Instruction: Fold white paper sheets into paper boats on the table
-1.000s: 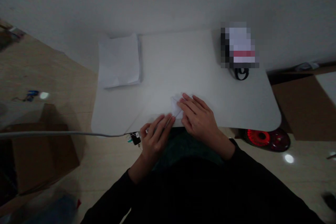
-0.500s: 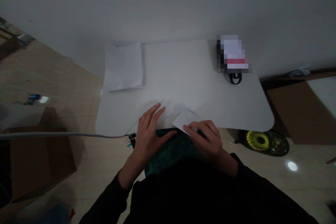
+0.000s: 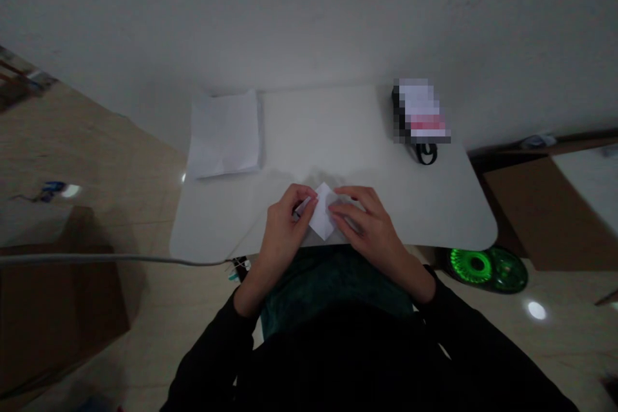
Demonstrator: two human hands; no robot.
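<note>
A small folded white paper (image 3: 323, 218), diamond shaped, lies near the front edge of the white table (image 3: 338, 141). My left hand (image 3: 286, 232) pinches its left corner with thumb and fingers closed. My right hand (image 3: 367, 226) rests on the paper's right side, fingers curled over its edge and pressing it down. Both hands meet over the paper right in front of my body.
A stack of white sheets (image 3: 224, 135) lies at the table's back left corner. A blurred box with a black base (image 3: 421, 123) stands at the back right. Cardboard boxes (image 3: 555, 212) sit on the floor on both sides, a glowing green disc (image 3: 485, 267) under the table's right edge, a grey cable (image 3: 111, 260) at left.
Both hands came back together over the folded paper, which now lies turned as a diamond further onto the table. The left hand went from flat and open to pinching it.
</note>
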